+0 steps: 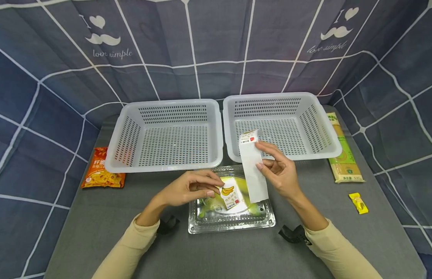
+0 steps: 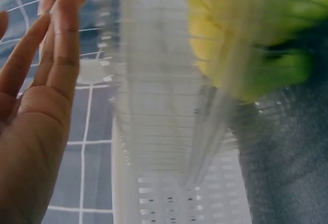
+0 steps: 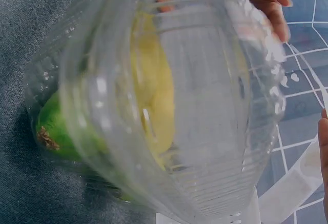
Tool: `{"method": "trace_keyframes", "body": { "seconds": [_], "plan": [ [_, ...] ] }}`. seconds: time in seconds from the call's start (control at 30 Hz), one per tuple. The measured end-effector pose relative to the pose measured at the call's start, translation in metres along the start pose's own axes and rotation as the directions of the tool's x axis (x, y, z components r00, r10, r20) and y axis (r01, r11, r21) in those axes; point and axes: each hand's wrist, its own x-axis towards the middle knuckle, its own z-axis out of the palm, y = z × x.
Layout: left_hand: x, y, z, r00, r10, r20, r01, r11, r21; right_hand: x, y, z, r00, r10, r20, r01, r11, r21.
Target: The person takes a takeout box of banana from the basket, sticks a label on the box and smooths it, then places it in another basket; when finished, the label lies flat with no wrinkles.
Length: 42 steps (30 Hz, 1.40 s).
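My left hand [image 1: 189,188] pinches the corner of a white label [image 1: 231,195] printed with bananas. The label overlaps the lid of a clear plastic box [image 1: 233,226] in the head view. My right hand [image 1: 281,172] holds a white label strip [image 1: 254,170] between thumb and fingers; its printed top end curls over and its lower end hangs above the box. Inside the box lie yellow and green bananas [image 3: 154,90], seen through the plastic. In the left wrist view, the fingers [image 2: 65,34] are beside the box wall, with a bit of white at their tips.
Two white slotted baskets [image 1: 163,169] [image 1: 329,153] stand behind the box. An orange snack bag [image 1: 103,176] lies at the left, partly behind the left basket. At the right are a green-and-tan packet [image 1: 345,162] and a small yellow wrapped item [image 1: 359,203]. A grid-patterned curtain [image 1: 219,42] surrounds the table.
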Motion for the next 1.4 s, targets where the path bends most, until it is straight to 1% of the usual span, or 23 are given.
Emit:
{"method": "trace_keyframes", "body": {
  "seconds": [0.03, 0.07, 0.1, 0.17, 0.23, 0.3, 0.43, 0.53, 0.67, 0.83, 0.9, 1.13, 1.3, 1.4],
  "plan": [
    [0.001, -0.002, 0.002, 1.000, -0.016, 0.000, 0.016, 0.997, 0.071, -0.001, 0.000, 0.000, 1.000, 0.006, 0.002, -0.006, 1.000, -0.003],
    [0.001, -0.003, 0.004, 0.999, -0.034, -0.003, 0.034, 0.989, 0.141, -0.001, 0.000, 0.000, 1.000, 0.017, 0.003, -0.017, 1.000, -0.007],
    [0.002, -0.003, 0.005, 0.999, -0.039, -0.004, 0.039, 0.976, 0.216, -0.002, 0.000, 0.000, 1.000, 0.023, 0.002, -0.023, 1.000, -0.009],
    [0.003, -0.004, 0.007, 0.999, -0.042, -0.011, 0.043, 0.941, 0.336, -0.002, -0.001, -0.001, 0.999, 0.038, 0.000, -0.038, 0.999, -0.014],
    [0.003, -0.003, 0.009, 0.999, -0.038, -0.020, 0.043, 0.901, 0.432, -0.003, -0.001, -0.001, 0.999, 0.052, -0.004, -0.052, 0.998, -0.022],
    [0.003, -0.003, 0.009, 0.999, -0.024, -0.022, 0.032, 0.877, 0.479, -0.003, -0.001, -0.001, 0.998, 0.063, -0.004, -0.063, 0.998, -0.027],
    [0.003, -0.005, 0.008, 1.000, -0.016, -0.026, 0.027, 0.846, 0.533, -0.004, -0.001, -0.002, 0.997, 0.073, 0.004, -0.073, 0.997, -0.030],
    [0.004, -0.008, 0.007, 1.000, -0.007, -0.022, 0.018, 0.829, 0.560, -0.004, 0.000, -0.002, 0.997, 0.073, 0.008, -0.072, 0.997, -0.034],
    [0.004, -0.011, 0.005, 1.000, -0.021, -0.013, 0.024, 0.808, 0.589, -0.004, 0.000, -0.002, 0.997, 0.074, 0.006, -0.074, 0.997, -0.038],
    [0.004, -0.012, 0.005, 0.998, -0.058, 0.018, 0.033, 0.754, 0.656, -0.004, 0.001, -0.002, 0.998, 0.062, 0.004, -0.062, 0.998, -0.028],
    [0.004, -0.013, 0.005, 0.997, -0.067, 0.024, 0.033, 0.736, 0.676, -0.004, 0.001, -0.002, 0.998, 0.060, 0.006, -0.060, 0.998, -0.027],
    [0.006, -0.016, 0.006, 0.997, -0.076, 0.016, 0.043, 0.709, 0.704, -0.004, 0.004, -0.002, 0.998, 0.069, 0.013, -0.068, 0.997, -0.033],
    [0.006, -0.018, 0.008, 0.997, -0.078, 0.015, 0.041, 0.671, 0.740, -0.005, 0.005, -0.002, 0.997, 0.074, 0.012, -0.073, 0.997, -0.040],
    [0.005, -0.019, 0.009, 0.997, -0.075, 0.009, 0.042, 0.655, 0.754, -0.005, 0.005, -0.003, 0.997, 0.079, 0.011, -0.079, 0.996, -0.043]
  ]
}}
